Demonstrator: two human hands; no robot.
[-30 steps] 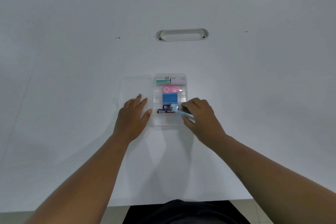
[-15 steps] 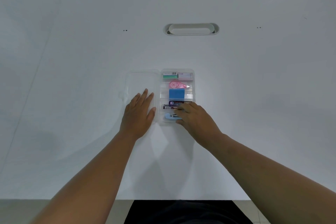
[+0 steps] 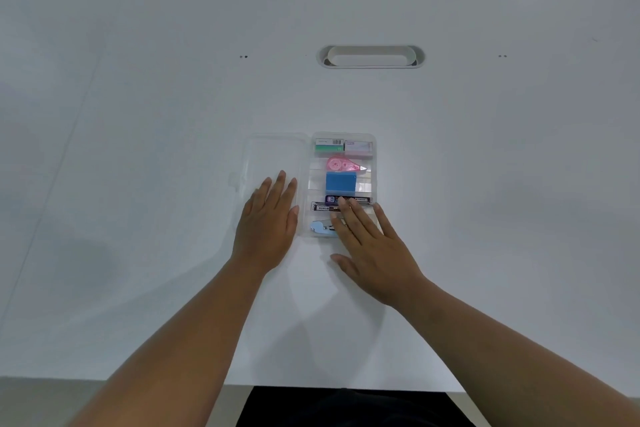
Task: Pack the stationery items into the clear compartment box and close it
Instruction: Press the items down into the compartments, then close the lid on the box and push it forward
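The clear compartment box (image 3: 374, 163) lies open on the white table, its lid (image 3: 273, 152) folded flat to the left. From far to near it holds two staple boxes (image 3: 343, 147), a pink correction tape (image 3: 343, 164), a blue eraser (image 3: 340, 183), two dark lead cases (image 3: 323, 207) and a light blue stapler (image 3: 320, 228). My left hand (image 3: 268, 227) rests flat on the near part of the lid, fingers together. My right hand (image 3: 372, 244) lies flat over the box's near right corner, fingers spread, holding nothing and covering part of the stapler.
An oval cable slot (image 3: 370, 56) is set in the table far behind the box. Small dark dots (image 3: 243, 56) mark the surface to its left and right. The table's near edge (image 3: 346, 386) runs below my forearms.
My right hand carried the light blue stapler to the nearest compartment, set it down and let go. It now lies flat and open. My left hand stayed on the lid.
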